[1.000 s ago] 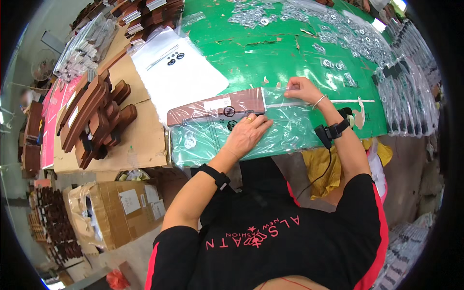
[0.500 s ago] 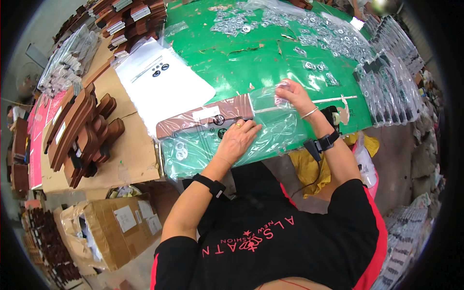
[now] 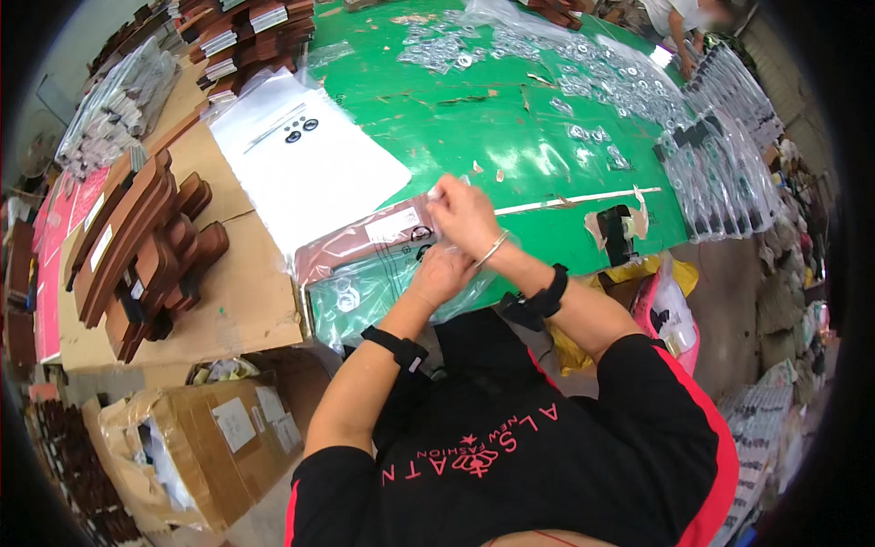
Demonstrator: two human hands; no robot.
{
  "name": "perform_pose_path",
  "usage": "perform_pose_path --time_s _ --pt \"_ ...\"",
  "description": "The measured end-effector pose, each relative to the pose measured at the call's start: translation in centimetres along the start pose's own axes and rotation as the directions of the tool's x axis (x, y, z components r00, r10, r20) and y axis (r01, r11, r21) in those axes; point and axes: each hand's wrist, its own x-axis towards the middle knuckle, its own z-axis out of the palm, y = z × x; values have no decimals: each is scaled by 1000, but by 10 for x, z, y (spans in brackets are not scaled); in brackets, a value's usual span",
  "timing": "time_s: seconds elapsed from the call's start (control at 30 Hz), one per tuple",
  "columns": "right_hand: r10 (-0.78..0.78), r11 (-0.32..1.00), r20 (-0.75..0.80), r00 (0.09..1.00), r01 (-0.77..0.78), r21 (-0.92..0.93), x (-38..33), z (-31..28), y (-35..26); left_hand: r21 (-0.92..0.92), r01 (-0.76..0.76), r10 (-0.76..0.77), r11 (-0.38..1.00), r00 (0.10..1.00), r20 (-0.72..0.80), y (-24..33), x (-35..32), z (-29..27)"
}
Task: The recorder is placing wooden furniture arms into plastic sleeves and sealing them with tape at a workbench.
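A clear plastic bag (image 3: 369,290) lies at the near edge of the green table, with a long brown wooden piece (image 3: 337,250) bearing a white label inside it. A small packet with pale rings (image 3: 346,294) shows through the film near the bag's left end. My right hand (image 3: 467,217) is closed on the bag's open end, drawn over the wooden piece's right end. Just below it, my left hand (image 3: 439,278) rests on the bag with bent fingers bunched in the film; its fingertips are partly hidden by my right wrist.
A white printed sheet (image 3: 319,173) lies beyond the bag. Brown wooden pieces (image 3: 150,251) are stacked on cardboard at left. Small clear hardware packets (image 3: 588,87) spread across the far table (image 3: 437,118), with bagged dark parts (image 3: 715,178) at right. Another person (image 3: 679,27) stands at far right.
My right hand has swung left with the bag's free end, from stretched out at the right to over the wooden piece's end. My left fingers have bent in.
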Motion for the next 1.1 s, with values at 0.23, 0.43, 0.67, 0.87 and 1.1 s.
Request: perform_pose_path --time_s 0.23,0.43,0.67,0.87,1.1 --pt "3 996 5 1000 -2 -87 -2 14 -5 -122 -121 107 985 988 -116 -1 -9 2" --pt "108 816 255 961 -232 529 25 -81 42 68 54 -33 996 959 -280 38 -17 -75" --pt "248 859 235 940 -325 395 44 -136 89 295 -144 236 945 923 -305 6 33 -76" --pt "480 749 350 804 -584 314 32 -127 94 362 -179 233 915 966 -112 2 59 -59" --pt "310 759 299 902 -425 493 25 -113 101 329 -114 149 937 985 -83 8 67 -61"
